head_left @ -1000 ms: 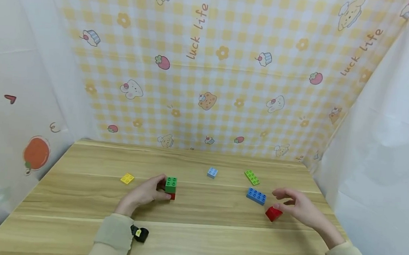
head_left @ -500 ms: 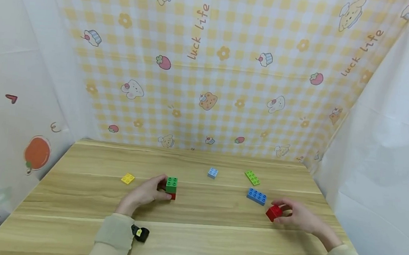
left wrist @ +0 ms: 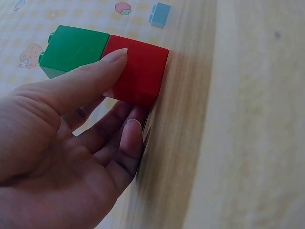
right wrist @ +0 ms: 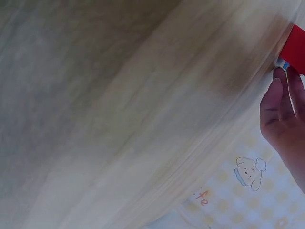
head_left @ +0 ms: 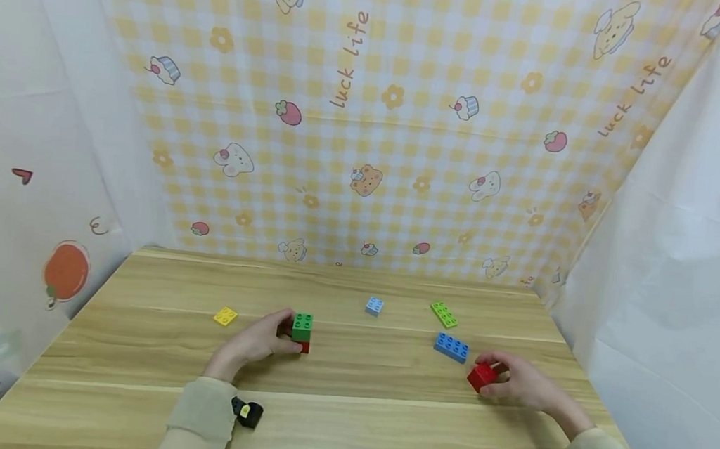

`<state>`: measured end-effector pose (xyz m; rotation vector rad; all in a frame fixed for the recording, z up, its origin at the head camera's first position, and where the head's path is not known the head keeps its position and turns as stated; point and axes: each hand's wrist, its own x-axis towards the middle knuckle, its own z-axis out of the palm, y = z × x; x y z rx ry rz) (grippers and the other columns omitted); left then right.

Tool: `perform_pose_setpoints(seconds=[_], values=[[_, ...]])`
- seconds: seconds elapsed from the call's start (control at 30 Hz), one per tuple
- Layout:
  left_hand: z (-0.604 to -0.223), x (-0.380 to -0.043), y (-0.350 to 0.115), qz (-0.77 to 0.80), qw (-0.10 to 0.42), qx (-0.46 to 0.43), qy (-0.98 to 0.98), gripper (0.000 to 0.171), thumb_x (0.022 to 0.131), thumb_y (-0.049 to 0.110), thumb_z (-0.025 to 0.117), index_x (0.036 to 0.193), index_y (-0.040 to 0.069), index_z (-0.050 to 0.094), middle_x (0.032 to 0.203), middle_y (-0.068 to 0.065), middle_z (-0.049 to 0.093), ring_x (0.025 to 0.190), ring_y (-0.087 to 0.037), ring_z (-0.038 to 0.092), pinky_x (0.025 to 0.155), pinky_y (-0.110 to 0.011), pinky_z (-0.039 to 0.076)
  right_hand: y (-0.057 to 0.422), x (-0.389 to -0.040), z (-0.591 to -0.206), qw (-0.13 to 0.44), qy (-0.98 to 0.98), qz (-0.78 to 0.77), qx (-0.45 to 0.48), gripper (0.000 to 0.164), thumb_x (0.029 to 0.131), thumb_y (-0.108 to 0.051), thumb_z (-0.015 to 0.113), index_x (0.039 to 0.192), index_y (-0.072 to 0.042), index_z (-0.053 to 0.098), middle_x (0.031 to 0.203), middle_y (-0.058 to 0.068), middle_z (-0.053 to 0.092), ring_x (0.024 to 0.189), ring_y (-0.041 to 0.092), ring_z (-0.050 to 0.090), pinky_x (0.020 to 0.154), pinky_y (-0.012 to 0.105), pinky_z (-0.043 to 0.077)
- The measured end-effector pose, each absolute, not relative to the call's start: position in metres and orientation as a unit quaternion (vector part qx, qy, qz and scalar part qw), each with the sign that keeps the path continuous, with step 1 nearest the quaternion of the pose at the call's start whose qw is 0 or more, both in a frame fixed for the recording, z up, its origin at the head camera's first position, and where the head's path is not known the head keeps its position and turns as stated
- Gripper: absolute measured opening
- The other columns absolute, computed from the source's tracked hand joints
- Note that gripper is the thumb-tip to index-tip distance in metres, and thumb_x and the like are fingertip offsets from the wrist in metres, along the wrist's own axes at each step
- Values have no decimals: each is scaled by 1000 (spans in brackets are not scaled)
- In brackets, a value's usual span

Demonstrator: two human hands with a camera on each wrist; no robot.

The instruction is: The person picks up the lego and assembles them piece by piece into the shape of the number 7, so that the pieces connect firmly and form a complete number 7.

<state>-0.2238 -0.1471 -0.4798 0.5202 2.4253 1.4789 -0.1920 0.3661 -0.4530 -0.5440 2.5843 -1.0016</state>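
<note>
Left of centre on the table, my left hand (head_left: 257, 341) grips a two-brick stack by its lower part. A green brick (head_left: 302, 326) with studs facing up sits on a red brick (left wrist: 140, 67); the left wrist view shows the thumb lying across the red one. On the right side, my right hand (head_left: 522, 382) holds another red brick (head_left: 482, 377) between thumb and fingers, at table level. Only a corner of that brick enters the right wrist view. Just behind it lies a blue brick (head_left: 451, 347), apart from the hand.
A small light blue brick (head_left: 375, 306) lies at the back middle of the wooden table (head_left: 344, 428). Behind the blue brick is a lime green plate (head_left: 444, 314). A yellow piece (head_left: 225, 316) lies left of the left hand. Printed cloth walls surround the table.
My right hand has lowered and its thumb and fingers have closed round the red brick on the right. The left hand and its stack stay in place.
</note>
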Motion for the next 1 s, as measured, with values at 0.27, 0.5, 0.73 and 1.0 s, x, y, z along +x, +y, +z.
perform_pose_setpoints(seconds=[0.27, 0.5, 0.73, 1.0], values=[[-479, -224, -147, 509, 130, 177, 832, 29, 84, 9, 77, 105, 5, 56, 102, -5, 60, 96, -22, 54, 87, -40, 43, 358, -194, -448, 149, 910, -343, -180, 36, 81, -23, 81, 106, -8, 60, 104, 6, 64, 98, 27, 59, 73, 33, 51], [-479, -223, -148, 516, 133, 178, 827, 31, 85, 10, 76, 107, 4, 56, 103, -6, 59, 97, -22, 54, 87, -40, 43, 344, -193, -439, 113, 916, -339, -184, 35, 82, -27, 80, 107, -12, 61, 101, 1, 64, 96, 23, 58, 78, 32, 50], [-479, -224, -147, 511, 130, 181, 830, 30, 85, 10, 76, 106, 5, 56, 102, -5, 59, 96, -22, 54, 87, -40, 43, 330, -189, -438, 90, 902, -384, -175, 34, 84, -24, 79, 109, -10, 61, 102, 7, 63, 92, 23, 61, 74, 30, 52], [-478, -225, -147, 506, 127, 188, 832, 28, 86, 9, 75, 106, 5, 56, 103, -6, 59, 97, -24, 54, 87, -40, 43, 302, -189, -435, 55, 880, -443, -160, 42, 84, -27, 79, 117, -7, 62, 107, 8, 65, 96, 25, 63, 78, 31, 53]])
